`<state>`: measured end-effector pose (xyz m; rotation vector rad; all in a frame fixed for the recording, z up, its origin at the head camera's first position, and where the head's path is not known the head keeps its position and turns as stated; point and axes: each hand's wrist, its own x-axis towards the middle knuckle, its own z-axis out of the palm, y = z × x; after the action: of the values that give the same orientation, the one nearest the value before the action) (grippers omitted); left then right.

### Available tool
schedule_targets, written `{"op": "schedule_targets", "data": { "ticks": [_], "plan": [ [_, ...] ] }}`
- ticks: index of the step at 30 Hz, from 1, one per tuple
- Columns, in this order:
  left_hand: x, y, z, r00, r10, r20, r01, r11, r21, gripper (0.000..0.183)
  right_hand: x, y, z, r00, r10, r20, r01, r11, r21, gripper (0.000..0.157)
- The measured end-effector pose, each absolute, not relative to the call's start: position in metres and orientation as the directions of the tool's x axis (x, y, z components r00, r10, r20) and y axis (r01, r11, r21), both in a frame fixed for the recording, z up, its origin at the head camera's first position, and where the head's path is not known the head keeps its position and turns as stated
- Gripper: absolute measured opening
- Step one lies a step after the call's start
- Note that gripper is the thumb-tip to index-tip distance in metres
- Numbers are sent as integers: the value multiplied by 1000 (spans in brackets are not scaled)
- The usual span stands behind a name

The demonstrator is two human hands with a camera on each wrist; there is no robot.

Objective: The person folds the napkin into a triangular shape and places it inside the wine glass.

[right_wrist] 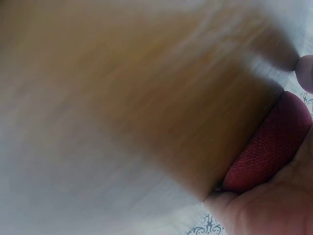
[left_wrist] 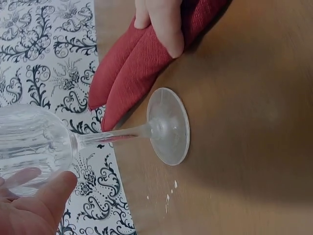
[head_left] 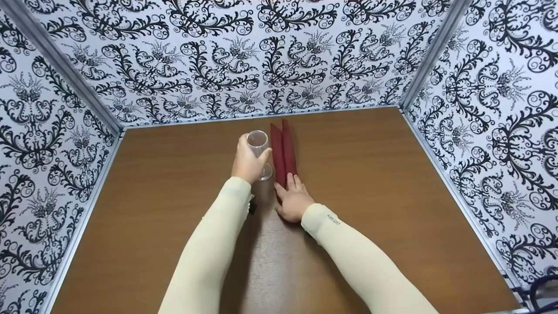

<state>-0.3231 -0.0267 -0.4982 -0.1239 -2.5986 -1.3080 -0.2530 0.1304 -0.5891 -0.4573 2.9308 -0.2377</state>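
Observation:
My left hand (head_left: 249, 163) grips a clear stemmed glass (head_left: 258, 141) by its bowl, with the thumb along the near side. The glass stands upright, its round foot (left_wrist: 168, 126) close to the tabletop, just left of a folded red cloth napkin (head_left: 282, 148). This napkin lies lengthwise as a long, narrow double roll pointing to the back wall. Over its near end rests my right hand (head_left: 295, 203), fingers extended and spread across the cloth. The palm hides part of that end, though the right wrist view shows the red fabric (right_wrist: 266, 147) beneath the hand.
A brown wooden table (head_left: 370, 174) spreads out on both sides of the arms. Behind it and at both sides rise panels with black scroll patterns (head_left: 209, 65), framed by grey metal posts (head_left: 429, 56). A dark curved object (head_left: 538, 290) shows at the lower right corner.

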Motion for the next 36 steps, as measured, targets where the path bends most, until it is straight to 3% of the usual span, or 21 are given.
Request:
{"op": "schedule_targets", "data": {
  "ticks": [14, 20, 28, 36],
  "plan": [
    [-329, -20, -503, -981, -2, 193, 152, 609, 779, 82, -252, 131, -588, -940, -310, -142, -285, 943, -174, 72],
    [-326, -33, -516, -991, 78, 113, 137, 633, 762, 94, -252, 130, -585, -938, -318, -141, -290, 938, -188, 71],
    [-315, -54, -544, -954, 296, -45, 226, 812, 538, 86, -255, 130, -589, -941, -312, -130, -290, 943, -164, 71],
    [-301, -49, -561, -911, 337, -237, 269, 922, 279, 92, -256, 130, -590, -941, -308, -142, -280, 942, -187, 71]
  ]
}}
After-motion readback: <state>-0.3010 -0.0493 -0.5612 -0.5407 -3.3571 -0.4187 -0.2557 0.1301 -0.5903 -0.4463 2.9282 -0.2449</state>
